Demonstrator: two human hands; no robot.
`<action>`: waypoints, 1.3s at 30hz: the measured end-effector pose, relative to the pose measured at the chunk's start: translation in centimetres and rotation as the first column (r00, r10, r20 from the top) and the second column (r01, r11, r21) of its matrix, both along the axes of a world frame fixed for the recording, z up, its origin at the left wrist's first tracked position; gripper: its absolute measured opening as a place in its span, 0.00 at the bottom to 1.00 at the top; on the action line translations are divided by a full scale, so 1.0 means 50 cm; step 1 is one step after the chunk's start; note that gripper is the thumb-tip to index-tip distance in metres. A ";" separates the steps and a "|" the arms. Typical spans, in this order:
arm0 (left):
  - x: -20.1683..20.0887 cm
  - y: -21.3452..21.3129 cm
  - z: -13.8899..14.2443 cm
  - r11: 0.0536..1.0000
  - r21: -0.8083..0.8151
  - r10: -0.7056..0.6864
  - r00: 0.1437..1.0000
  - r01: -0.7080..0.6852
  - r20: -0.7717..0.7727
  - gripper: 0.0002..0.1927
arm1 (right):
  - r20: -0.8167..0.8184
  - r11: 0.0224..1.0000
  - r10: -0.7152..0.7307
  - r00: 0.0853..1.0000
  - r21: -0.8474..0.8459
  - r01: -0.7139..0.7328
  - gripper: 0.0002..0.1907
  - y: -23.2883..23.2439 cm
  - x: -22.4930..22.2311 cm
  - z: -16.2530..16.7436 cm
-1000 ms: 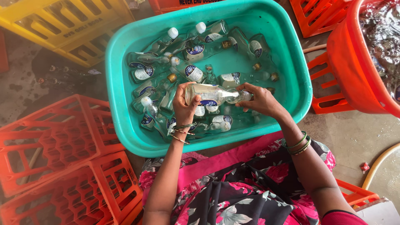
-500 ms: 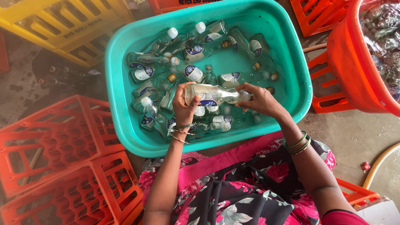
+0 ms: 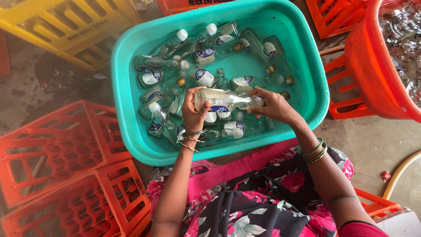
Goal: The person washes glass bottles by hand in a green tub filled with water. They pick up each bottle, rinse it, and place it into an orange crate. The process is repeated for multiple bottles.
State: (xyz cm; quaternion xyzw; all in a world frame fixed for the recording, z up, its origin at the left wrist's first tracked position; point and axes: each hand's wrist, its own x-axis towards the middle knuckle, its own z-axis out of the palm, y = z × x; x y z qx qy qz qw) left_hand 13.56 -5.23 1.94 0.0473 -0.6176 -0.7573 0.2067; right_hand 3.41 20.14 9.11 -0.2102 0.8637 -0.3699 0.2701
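Here, both hands hold one clear glass bottle [image 3: 223, 100] level, just above the water of the teal tub [image 3: 131, 87]. Left hand [image 3: 193, 112] grasps the base end; right hand [image 3: 274, 105] closes around the neck and mouth. Other labelled bottles [image 3: 199, 74] lie submerged in the tub. Orange crates [image 3: 61, 149] sit left of the tub, a yellow crate [image 3: 66, 26] beyond it. Judged step: washing or uncapping at the neck. Next move likely needs firm grip on wet glass.
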 end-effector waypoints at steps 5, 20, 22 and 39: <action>0.000 0.001 -0.001 1.000 -0.014 0.008 1.000 -0.008 0.001 0.33 | 0.002 1.000 0.002 1.000 0.021 -0.002 0.29 0.001 -0.001 -0.003; -0.001 0.001 0.007 1.000 0.009 -0.005 1.000 0.005 -0.007 0.33 | -0.008 1.000 0.014 1.000 0.013 -0.014 0.28 0.000 -0.001 0.000; -0.001 0.001 0.005 1.000 0.000 0.000 1.000 0.000 -0.005 0.33 | 0.003 1.000 0.011 1.000 -0.003 -0.011 0.28 0.000 -0.001 0.000; -0.003 0.002 0.002 1.000 0.026 -0.008 1.000 0.008 -0.009 0.32 | -0.019 0.999 0.033 0.999 -0.016 -0.033 0.27 0.004 -0.005 -0.009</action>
